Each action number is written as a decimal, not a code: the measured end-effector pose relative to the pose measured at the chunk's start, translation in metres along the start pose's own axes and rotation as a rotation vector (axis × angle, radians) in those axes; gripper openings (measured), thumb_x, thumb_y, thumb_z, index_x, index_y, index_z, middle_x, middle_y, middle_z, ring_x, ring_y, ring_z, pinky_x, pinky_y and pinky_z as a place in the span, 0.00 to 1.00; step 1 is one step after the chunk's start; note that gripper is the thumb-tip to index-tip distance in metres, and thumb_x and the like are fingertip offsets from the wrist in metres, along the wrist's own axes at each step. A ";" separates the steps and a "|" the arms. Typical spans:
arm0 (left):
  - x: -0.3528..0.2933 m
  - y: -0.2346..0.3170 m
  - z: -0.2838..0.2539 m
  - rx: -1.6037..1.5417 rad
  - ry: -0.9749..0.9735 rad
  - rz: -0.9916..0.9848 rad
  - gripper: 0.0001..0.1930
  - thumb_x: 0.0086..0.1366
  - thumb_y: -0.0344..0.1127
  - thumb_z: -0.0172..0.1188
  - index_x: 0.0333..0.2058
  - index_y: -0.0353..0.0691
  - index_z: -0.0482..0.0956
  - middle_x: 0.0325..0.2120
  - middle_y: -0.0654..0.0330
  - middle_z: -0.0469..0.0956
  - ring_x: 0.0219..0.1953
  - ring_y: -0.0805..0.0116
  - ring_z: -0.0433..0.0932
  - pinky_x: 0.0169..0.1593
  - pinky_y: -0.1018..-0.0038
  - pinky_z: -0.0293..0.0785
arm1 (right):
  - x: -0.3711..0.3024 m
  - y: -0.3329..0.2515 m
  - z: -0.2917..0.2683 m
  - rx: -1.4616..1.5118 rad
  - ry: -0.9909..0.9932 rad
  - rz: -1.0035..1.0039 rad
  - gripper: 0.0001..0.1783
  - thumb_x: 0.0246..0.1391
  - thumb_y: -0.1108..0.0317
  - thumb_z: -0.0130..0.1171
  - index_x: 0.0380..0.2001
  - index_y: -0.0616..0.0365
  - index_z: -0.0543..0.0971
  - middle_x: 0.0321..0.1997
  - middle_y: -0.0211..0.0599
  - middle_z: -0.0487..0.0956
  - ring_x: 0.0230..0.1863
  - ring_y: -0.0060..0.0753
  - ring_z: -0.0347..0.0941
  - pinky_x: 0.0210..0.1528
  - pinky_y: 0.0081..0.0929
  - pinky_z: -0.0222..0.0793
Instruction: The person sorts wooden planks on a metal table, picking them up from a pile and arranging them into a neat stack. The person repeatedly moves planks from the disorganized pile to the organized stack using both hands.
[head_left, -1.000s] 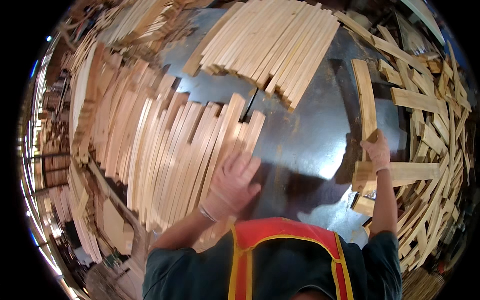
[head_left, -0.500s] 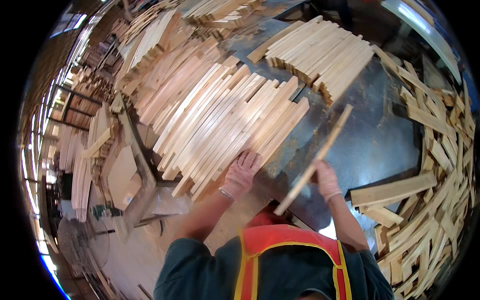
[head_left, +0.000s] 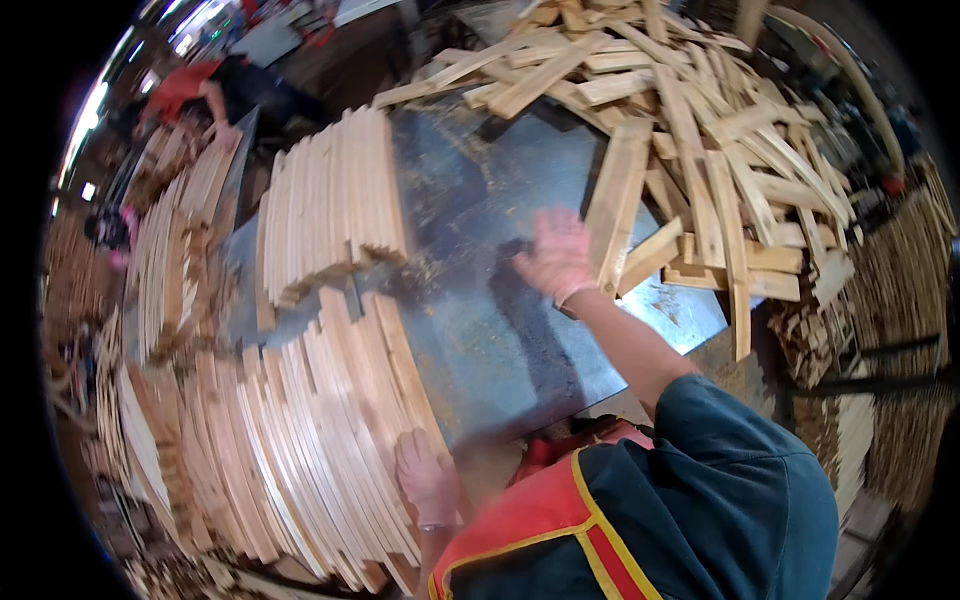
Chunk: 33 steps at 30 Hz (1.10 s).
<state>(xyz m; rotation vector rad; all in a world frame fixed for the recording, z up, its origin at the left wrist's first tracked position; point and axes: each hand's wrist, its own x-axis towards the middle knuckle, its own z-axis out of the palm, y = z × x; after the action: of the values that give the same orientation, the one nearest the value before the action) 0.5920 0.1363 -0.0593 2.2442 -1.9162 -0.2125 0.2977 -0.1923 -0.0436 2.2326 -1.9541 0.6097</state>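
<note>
My left hand [head_left: 425,478], in a pale pink glove, lies flat with its fingers stretched on the right end of a row of light wooden strips [head_left: 310,440]. These strips stand side by side at the near left of the metal table. Out over the table reaches my right hand [head_left: 555,255], also gloved. Its fingers are spread and nothing is in them. Just to its right a wide wooden board [head_left: 622,190] leans at the edge of a loose heap of wood pieces [head_left: 690,120].
A second block of strips [head_left: 330,195] sits farther back on the metal table [head_left: 470,330]. More strips [head_left: 170,260] lie at the far left, where another person [head_left: 205,90] bends over wood. Tall stacks of wood [head_left: 905,340] stand at the far right.
My view has swung to the right, toward the heap. The wooden strip that my right hand held is out of it, and that hand now reaches forward, spread. My left hand stays on the row.
</note>
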 end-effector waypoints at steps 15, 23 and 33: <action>0.139 0.117 0.035 -0.306 -0.365 -0.066 0.57 0.54 0.55 0.75 0.76 0.41 0.55 0.76 0.42 0.55 0.74 0.40 0.60 0.73 0.52 0.63 | -0.168 -0.009 -0.011 0.730 -0.380 0.251 0.44 0.52 0.58 0.66 0.72 0.56 0.68 0.70 0.59 0.70 0.67 0.62 0.69 0.73 0.50 0.65; 0.156 0.204 0.052 0.135 -0.337 -0.120 0.62 0.53 0.52 0.79 0.78 0.43 0.47 0.74 0.41 0.55 0.71 0.40 0.65 0.70 0.55 0.68 | -0.095 0.333 -0.098 0.016 0.073 0.780 0.38 0.46 0.50 0.69 0.57 0.63 0.76 0.54 0.57 0.82 0.55 0.59 0.78 0.59 0.49 0.73; 0.145 0.137 0.053 -0.195 -0.291 -0.382 0.45 0.65 0.39 0.62 0.78 0.47 0.50 0.53 0.42 0.82 0.49 0.44 0.84 0.56 0.57 0.80 | -0.111 0.329 -0.045 0.473 -0.258 0.811 0.46 0.51 0.54 0.69 0.70 0.62 0.67 0.57 0.60 0.81 0.61 0.55 0.78 0.61 0.45 0.73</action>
<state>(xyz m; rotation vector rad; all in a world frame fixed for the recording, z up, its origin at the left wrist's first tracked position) 0.4711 -0.0301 -0.0783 2.5287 -1.4795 -0.7813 -0.0420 -0.1283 -0.1011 1.6829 -3.1456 0.9804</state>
